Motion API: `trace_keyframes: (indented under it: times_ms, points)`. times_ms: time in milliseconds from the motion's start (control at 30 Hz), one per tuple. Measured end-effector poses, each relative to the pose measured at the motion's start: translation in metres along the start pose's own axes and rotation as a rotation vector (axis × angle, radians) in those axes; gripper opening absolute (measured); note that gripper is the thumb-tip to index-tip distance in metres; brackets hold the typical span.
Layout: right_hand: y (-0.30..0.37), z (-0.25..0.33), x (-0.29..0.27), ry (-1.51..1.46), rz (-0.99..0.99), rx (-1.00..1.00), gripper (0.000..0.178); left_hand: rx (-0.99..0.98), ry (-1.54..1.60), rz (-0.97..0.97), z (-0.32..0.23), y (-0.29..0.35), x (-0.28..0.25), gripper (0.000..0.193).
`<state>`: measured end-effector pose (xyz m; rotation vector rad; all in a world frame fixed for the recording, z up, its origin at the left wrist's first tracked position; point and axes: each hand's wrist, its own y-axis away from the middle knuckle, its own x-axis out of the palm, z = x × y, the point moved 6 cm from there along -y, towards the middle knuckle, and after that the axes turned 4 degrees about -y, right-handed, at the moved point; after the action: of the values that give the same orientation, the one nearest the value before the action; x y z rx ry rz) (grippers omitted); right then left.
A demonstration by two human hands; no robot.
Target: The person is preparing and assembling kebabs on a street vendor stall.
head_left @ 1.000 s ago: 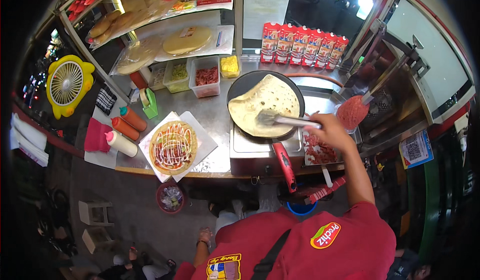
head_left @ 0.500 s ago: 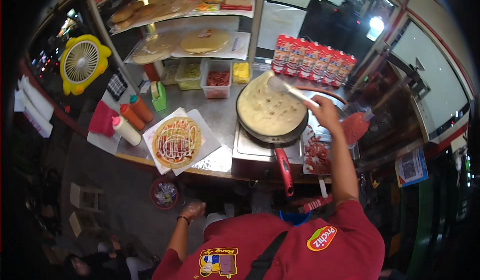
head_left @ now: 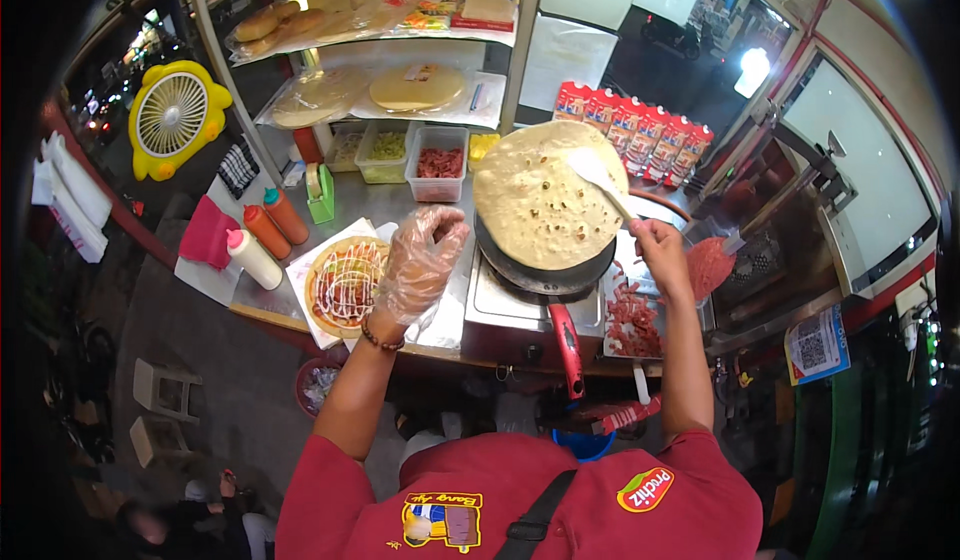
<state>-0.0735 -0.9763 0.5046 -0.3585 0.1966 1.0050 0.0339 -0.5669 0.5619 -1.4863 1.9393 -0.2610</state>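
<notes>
My right hand (head_left: 662,252) grips the handle of a spatula (head_left: 595,170), whose pale blade lies against a round, speckled flatbread (head_left: 545,200). The flatbread sits toward the far side of a black frying pan (head_left: 548,280), baring the pan's near part; its far edge reaches past the rim. My left hand (head_left: 425,265), in a clear plastic glove, is raised left of the pan with loosely curled fingers apart and nothing visible in them. Beneath and beside it, a second flatbread (head_left: 340,290) with red and white sauce lies on white paper, partly hidden by my wrist.
The pan's red handle (head_left: 566,350) juts toward me over the stove (head_left: 480,305). Chopped red meat fills a tray (head_left: 632,320) at right. Sauce bottles (head_left: 262,235) stand left; a tub of red shreds (head_left: 438,165) and several cartons (head_left: 630,130) stand behind.
My left hand has risen from beside my body to left of the pan. The flatbread has shifted up and away from me, exposing the pan's near part; my right hand has moved slightly nearer me.
</notes>
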Motion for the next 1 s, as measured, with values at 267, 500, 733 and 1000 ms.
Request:
trace_keyframes:
  times_ms: [267, 500, 733, 1000]
  points:
    - [0.045, -0.062, -0.034, 0.59, -0.035, 0.051, 0.053, -0.084, -0.079, 0.231, -0.001, 0.033, 0.019, 0.024]
    - [0.091, 0.118, 0.027, 0.224, -0.121, -0.209, 0.02, -0.657, 0.426, 0.964, 0.05, 0.175, 0.018, 0.034]
    - [0.049, 0.086, 0.073, 0.719, 0.136, -0.333, 0.035, -0.94, 0.575, 0.496, 0.15, 0.289, -0.029, 0.032]
    - [0.024, 0.108, 0.095, 0.622, -0.034, -0.422, 0.031, -1.023, 0.375, 0.404, 0.199, 0.334, -0.049, 0.026]
